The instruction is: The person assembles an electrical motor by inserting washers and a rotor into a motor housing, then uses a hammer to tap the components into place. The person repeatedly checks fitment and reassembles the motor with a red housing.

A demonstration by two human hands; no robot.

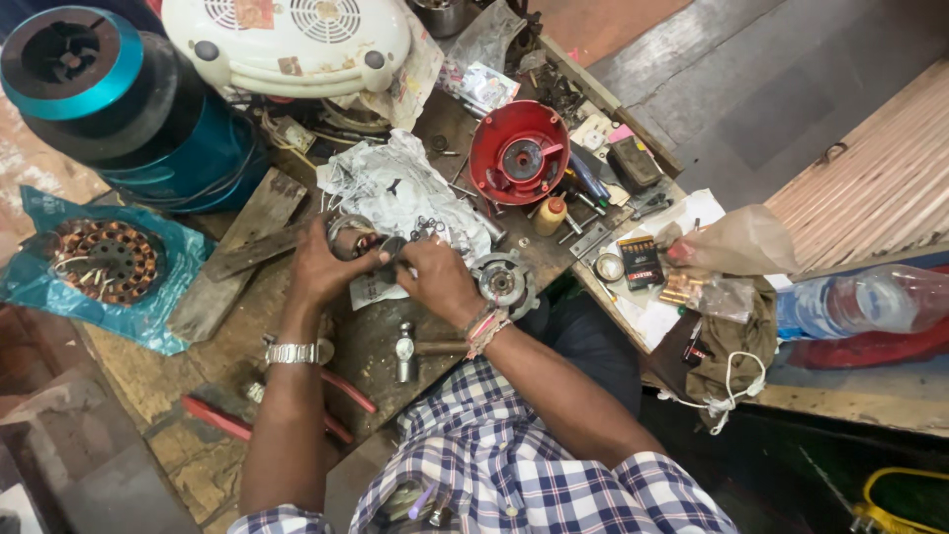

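Note:
My left hand (321, 267) grips a small round metal ring part (348, 235) over the stained workbench (366, 346). My right hand (440, 280) closes on the same part from the right, fingers pinched against it. Both hands meet just below a crumpled sheet of newspaper (395, 188). A metal bearing housing (504, 282) lies right beside my right wrist. A red round motor cover (519, 153) sits beyond the newspaper. A small hammer (407, 348) lies under my right forearm.
A copper-wound stator (107, 259) rests on a blue plastic bag at left. Large teal wire spools (119, 99) and a white fan housing (287, 40) stand at the back. Red-handled pliers (257, 410), a wooden plank (237, 252), a plastic bottle (860, 302), and scattered screws surround the hands.

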